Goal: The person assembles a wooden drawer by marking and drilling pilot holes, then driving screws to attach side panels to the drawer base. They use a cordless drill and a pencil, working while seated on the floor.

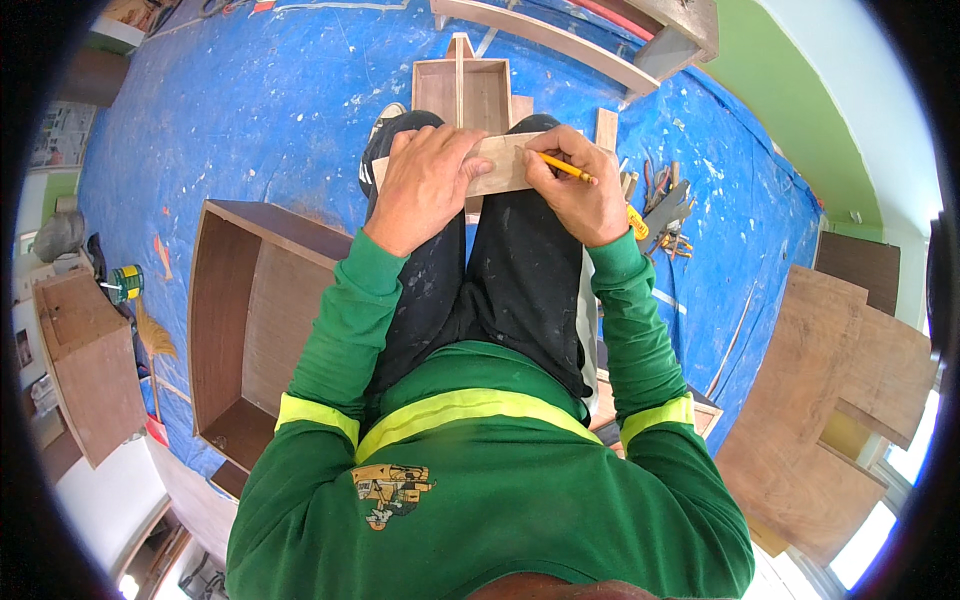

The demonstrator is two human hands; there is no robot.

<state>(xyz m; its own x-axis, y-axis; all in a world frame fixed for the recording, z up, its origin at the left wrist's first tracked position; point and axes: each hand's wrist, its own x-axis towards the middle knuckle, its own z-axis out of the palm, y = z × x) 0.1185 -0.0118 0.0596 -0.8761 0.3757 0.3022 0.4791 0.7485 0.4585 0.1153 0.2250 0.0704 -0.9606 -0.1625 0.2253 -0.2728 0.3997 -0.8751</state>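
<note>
Over your black trousers (525, 270), your left hand (425, 180) held a wooden board (508, 167) in its grip, while your right hand (585, 190) pinched a yellow pencil (570, 169) above the board.

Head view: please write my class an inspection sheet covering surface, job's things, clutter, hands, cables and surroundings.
Surface: pale-spotted blue tarp
Job's things: wooden board, held crosswise; yellow pencil at its right end
Clutter: hand tools piled at right; straw broom and green can at left
Hands: left hand grips the board, right hand holds the pencil
Cables: nothing seen
Surroundings: open wooden box at left, plywood sheets at right, part-green wall at upper right
</note>
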